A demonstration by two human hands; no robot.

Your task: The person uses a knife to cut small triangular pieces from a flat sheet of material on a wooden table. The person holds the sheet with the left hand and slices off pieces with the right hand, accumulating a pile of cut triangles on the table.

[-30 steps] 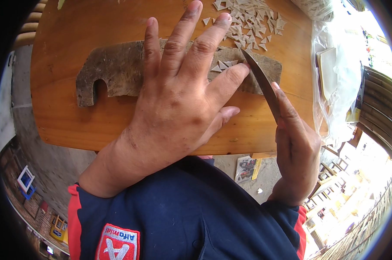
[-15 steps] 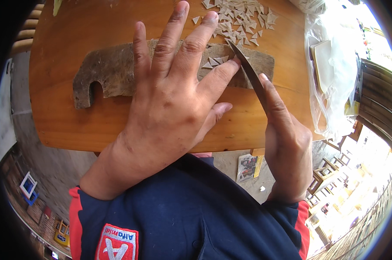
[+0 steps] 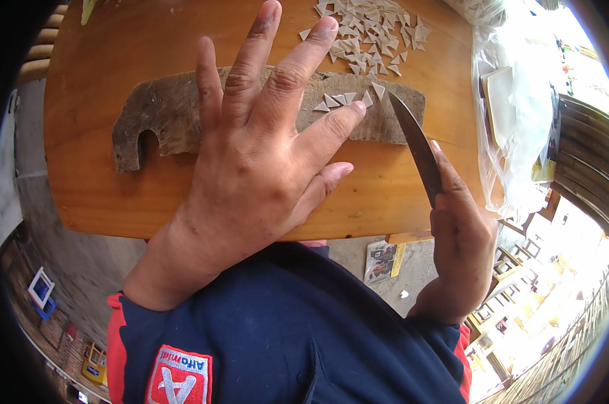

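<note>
My left hand point(image 3: 257, 151) spreads its fingers over a worn wooden board point(image 3: 163, 101) with a notch at its left end. Its index fingertip touches or hovers just beside a small pale triangular piece point(image 3: 367, 98) on the board. Several similar triangles lie next to that finger, one of them further right by the board's far edge. In my right hand point(image 3: 462, 246) is a knife point(image 3: 419, 151), its dark blade pointing up and left, with the tip over the board's right part. Most of the handle is hidden in my grip.
A loose heap of pale triangular pieces point(image 3: 368, 34) covers the far part of the brown wooden table point(image 3: 89, 195). Clear plastic bags point(image 3: 510, 135) lie along the table's right edge. A printed sheet point(image 3: 383, 261) is on the floor below the near edge.
The knife and my right hand have moved right and nearer to me, off the left index fingertip. A triangle formerly behind the blade now shows. My left hand has shifted slightly left.
</note>
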